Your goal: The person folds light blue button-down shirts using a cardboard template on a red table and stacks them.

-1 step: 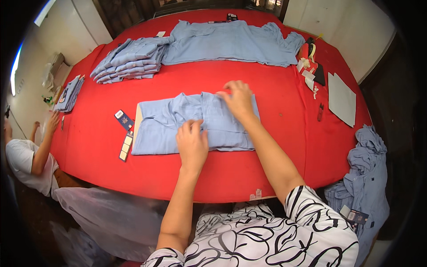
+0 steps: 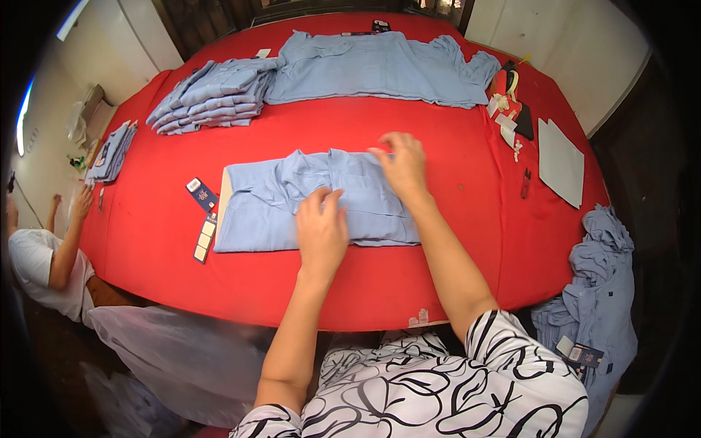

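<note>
A light blue shirt (image 2: pixel 255 212), folded into a rectangle, lies in front of me on the red-covered table (image 2: pixel 460 270). Pale board (image 2: pixel 223 191) shows along its left edge. Over the middle of the shirt is my left hand (image 2: pixel 323 232), fingers bent and apart, with nothing visible in it. My right hand (image 2: pixel 404 166) is open above the shirt's far right part, thumb and fingers spread. Whether either hand touches the cloth I cannot tell. Beside the left edge lie a dark blue hang tag (image 2: pixel 201 195) and a dark strip with pale squares (image 2: pixel 205 238).
At the back are a stack of folded blue shirts (image 2: pixel 212 96) and a spread-out shirt (image 2: pixel 376 69). White sheets (image 2: pixel 561 164) and small snips (image 2: pixel 526 183) lie right. More shirts (image 2: pixel 610 292) hang at the right edge. A person (image 2: pixel 47 259) stands left, near clear plastic (image 2: pixel 182 350).
My right hand has shifted to the right over the shirt. My left hand has moved slightly right and away from me. The shirt keeps its folded shape.
</note>
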The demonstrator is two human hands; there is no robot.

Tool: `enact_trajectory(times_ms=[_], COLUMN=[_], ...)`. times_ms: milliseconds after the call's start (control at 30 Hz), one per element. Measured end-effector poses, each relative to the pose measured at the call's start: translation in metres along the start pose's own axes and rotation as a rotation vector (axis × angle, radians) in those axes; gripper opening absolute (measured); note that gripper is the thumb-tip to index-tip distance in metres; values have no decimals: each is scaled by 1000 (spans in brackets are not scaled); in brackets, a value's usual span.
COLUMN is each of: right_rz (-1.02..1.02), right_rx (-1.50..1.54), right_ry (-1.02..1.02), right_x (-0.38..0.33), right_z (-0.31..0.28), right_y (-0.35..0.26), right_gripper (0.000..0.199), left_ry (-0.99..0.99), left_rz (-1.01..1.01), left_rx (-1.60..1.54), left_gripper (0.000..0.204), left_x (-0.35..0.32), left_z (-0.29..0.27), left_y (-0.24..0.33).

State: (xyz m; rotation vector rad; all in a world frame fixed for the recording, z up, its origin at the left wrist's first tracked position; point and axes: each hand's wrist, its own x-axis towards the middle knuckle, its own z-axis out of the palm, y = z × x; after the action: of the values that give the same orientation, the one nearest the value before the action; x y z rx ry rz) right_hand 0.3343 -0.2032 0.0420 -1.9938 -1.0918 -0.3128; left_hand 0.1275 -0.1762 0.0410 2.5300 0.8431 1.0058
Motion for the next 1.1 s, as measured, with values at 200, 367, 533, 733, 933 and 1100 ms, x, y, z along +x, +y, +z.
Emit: enact_trajectory(times_ms=[200, 367, 533, 733, 933, 1100], right_rz=[454, 473, 681, 232, 27, 159], right_rx=[86, 740, 927, 866, 1080, 622], right_ry=[-260, -583, -288, -376, -637, -653], right_x=[-55, -67, -70, -58, -47, -85], right_z=[-62, -60, -73, -99, -95, -28], right_y=[41, 50, 33, -36, -87, -68], right_gripper=[48, 43, 49, 58, 62, 49], left_ry=[-73, -110, -181, -137, 439, 442], left_rz=[112, 27, 282, -80, -739, -812], left_rx=[153, 92, 40, -308, -1825, -1803], left_gripper=[56, 74, 85, 71, 61, 57], left_x=[19, 16, -1, -29, -15, -41], left_z=[56, 66, 31, 42, -1, -14], left_y=[-5, -21, 4, 37, -10, -31])
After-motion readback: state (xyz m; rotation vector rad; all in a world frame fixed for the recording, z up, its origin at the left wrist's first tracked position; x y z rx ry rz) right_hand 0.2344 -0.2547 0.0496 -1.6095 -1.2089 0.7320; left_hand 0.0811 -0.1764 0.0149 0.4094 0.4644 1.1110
